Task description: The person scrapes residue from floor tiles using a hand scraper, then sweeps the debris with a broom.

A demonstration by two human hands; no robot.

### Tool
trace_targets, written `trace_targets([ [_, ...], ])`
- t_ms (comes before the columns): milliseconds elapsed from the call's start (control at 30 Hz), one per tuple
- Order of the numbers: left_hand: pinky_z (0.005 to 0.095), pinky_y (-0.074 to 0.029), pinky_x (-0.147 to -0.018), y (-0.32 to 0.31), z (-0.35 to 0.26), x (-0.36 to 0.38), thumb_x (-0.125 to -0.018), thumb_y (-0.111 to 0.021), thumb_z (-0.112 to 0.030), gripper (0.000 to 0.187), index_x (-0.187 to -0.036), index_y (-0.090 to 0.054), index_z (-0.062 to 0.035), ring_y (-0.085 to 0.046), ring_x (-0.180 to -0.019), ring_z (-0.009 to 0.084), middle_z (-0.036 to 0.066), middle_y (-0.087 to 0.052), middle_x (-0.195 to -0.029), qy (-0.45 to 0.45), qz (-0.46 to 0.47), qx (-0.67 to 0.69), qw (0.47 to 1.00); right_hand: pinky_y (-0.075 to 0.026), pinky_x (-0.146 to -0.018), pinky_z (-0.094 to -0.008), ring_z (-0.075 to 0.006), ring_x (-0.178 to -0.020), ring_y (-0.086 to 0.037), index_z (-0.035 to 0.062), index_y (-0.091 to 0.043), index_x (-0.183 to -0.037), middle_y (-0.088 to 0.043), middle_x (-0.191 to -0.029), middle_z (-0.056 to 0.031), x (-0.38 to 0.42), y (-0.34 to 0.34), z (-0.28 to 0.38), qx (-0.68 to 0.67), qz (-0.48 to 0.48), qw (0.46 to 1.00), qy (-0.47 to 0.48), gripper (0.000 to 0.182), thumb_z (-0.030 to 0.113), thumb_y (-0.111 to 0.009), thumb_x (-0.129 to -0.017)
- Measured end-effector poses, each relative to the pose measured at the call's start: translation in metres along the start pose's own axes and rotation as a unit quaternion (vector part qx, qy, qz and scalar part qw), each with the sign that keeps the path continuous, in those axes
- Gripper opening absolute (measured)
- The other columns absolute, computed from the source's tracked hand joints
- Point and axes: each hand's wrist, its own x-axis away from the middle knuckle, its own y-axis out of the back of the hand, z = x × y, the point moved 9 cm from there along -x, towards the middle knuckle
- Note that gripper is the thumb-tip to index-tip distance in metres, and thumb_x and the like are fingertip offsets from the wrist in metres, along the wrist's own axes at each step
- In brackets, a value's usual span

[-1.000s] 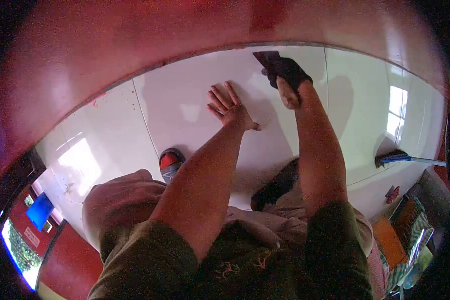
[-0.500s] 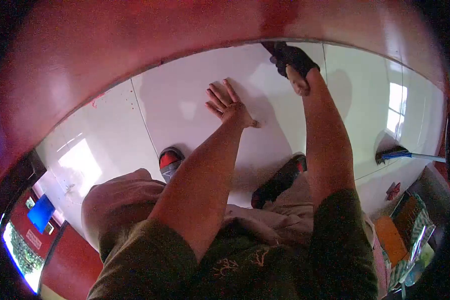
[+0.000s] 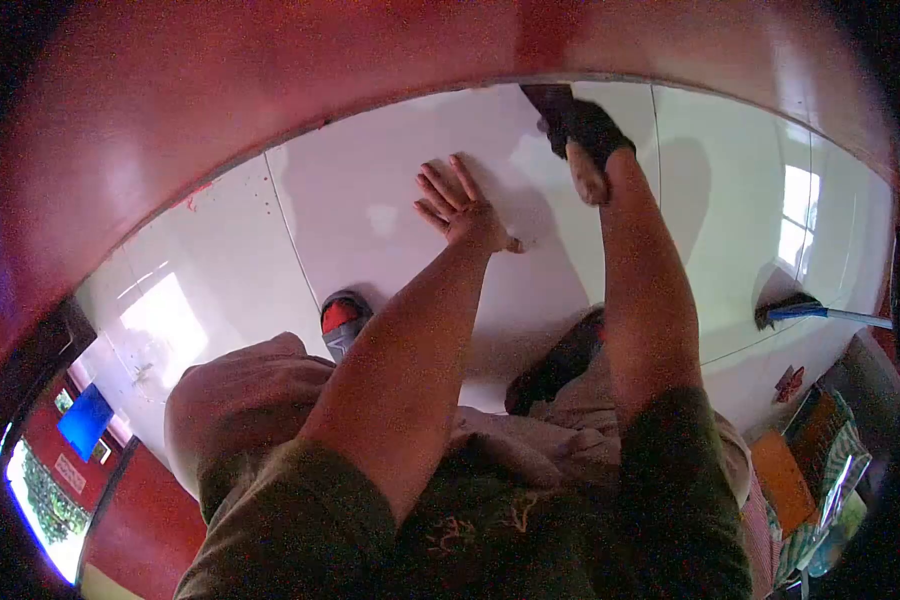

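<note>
My left hand (image 3: 463, 208) lies palm down on the glossy white tiled floor (image 3: 370, 170), fingers spread, holding nothing. Farther right, near the base of the red surface, my right hand (image 3: 598, 132) wears a dark glove. Its fingers are wrapped round a tool with a tan handle (image 3: 586, 176), whose butt sticks out toward my wrist. The tool's dark far end (image 3: 545, 97) reaches the edge where floor and red surface meet; its exact shape is hard to make out.
A red panel (image 3: 270, 70) curves across the top. My shoes (image 3: 345, 318) rest on the tiles. A blue-handled brush (image 3: 795, 310) lies at the right, with an orange-brown object (image 3: 782, 480) and checkered cloth (image 3: 850, 450) below it. Red debris (image 3: 790, 384) is nearby.
My right hand and the tool have shifted slightly left, and the handle's angle has changed a little. My left hand stays spread in nearly the same place.
</note>
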Motion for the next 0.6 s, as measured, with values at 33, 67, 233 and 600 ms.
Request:
trace_targets([
  [33, 0.0624, 0.003, -0.091, 0.003, -0.002, 0.000, -0.029, -0.080, -0.053, 0.152, -0.123, 0.029, -0.0049, 0.024, -0.119, 0.0441, 0.034, 0.028, -0.124, -0.009, -0.014, -0.001, 1.000, -0.034, -0.045, -0.0216, -0.0081, -0.050, -0.040, 0.0087, -0.056, -0.091, -0.054, -0.069, -0.0021, -0.003, 0.002, 0.008, -0.021, -0.022, 1.000, 0.006, 0.037, 0.043, -0.047, -0.080],
  [67, 0.0624, 0.003, -0.091, 0.004, -0.002, -0.001, -0.029, -0.080, -0.053, 0.152, -0.123, 0.029, -0.0049, 0.024, -0.119, 0.0441, 0.034, 0.028, -0.124, -0.010, -0.017, 0.000, 1.000, -0.034, -0.045, -0.0210, -0.0080, -0.050, -0.041, 0.0096, -0.057, -0.092, -0.055, -0.070, -0.0016, -0.012, 0.002, 0.009, -0.051, -0.008, 0.998, 0.039, 0.035, 0.041, -0.049, -0.079],
  [233, 0.0622, 0.004, -0.091, 0.005, -0.001, 0.000, -0.029, -0.081, -0.051, 0.152, -0.123, 0.029, -0.0051, 0.025, -0.118, 0.0438, 0.033, 0.028, -0.125, 0.005, -0.013, -0.005, 1.000, -0.036, -0.046, -0.0192, -0.0077, -0.053, -0.045, 0.0137, -0.058, -0.099, -0.055, -0.071, -0.0007, -0.001, -0.029, -0.018, 0.074, 0.060, 0.993, 0.069, 0.027, 0.030, -0.049, -0.079],
  [600, 0.0645, 0.004, -0.089, 0.005, -0.004, -0.001, -0.028, -0.080, -0.053, 0.153, -0.123, 0.028, -0.0029, 0.026, -0.117, 0.0463, 0.034, 0.027, -0.125, -0.028, -0.020, 0.019, 0.999, -0.036, -0.046, -0.0225, -0.0091, -0.048, -0.041, 0.0119, -0.058, -0.086, -0.053, -0.063, 0.0016, 0.014, -0.077, 0.017, -0.081, 0.068, 0.993, 0.055, 0.029, 0.039, -0.051, -0.079],
])
